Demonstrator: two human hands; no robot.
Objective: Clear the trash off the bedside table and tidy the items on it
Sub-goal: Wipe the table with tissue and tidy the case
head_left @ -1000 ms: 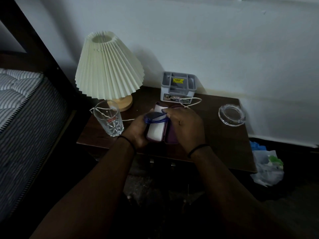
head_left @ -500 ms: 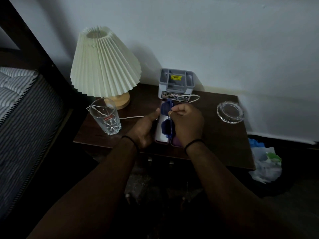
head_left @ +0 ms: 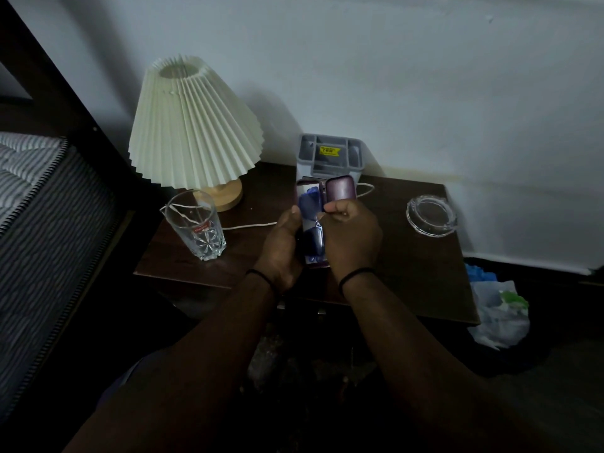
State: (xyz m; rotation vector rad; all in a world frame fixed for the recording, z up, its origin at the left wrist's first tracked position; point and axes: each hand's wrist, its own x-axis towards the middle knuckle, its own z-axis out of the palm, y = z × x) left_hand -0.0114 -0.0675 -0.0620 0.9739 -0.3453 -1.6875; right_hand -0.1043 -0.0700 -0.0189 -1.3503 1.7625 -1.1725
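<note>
My two forearms reach in from the bottom, each with a dark band at the wrist. My left hand [head_left: 281, 248] cups the left side of an open purple glasses case [head_left: 313, 223], fingers curled under it and the thumb lying up along its edge. My right hand [head_left: 351, 238] curls around the right side, thumb and forefinger pinching the lower edge of the case's lid [head_left: 340, 188], which stands up half open. Inside the pale lining lie blue glasses [head_left: 310, 220], folded and running lengthwise in the tray. I hold the case above the middle of the dark wooden bedside table [head_left: 408, 273], towards its front edge; I cannot tell whether its underside touches the wood.

To my left on the table stands an upright clear drinking glass [head_left: 197, 228] with a small red mark on it. A thin white cord [head_left: 248, 226] runs across the wood from behind the glass towards my hands. To my right, well apart from the case, sits a round clear glass ashtray [head_left: 431, 215].

Further back, a lamp [head_left: 192, 125] with a pleated cream shade and a wooden base stands at the left rear corner. Just behind the case, against the wall, is a grey plastic organiser [head_left: 330, 155] with a yellow sticker inside.

On the floor beside the table's right edge lies a crumpled plastic bag [head_left: 500, 312] with blue and green bits showing. The striped mattress [head_left: 36, 204] is at far left.
</note>
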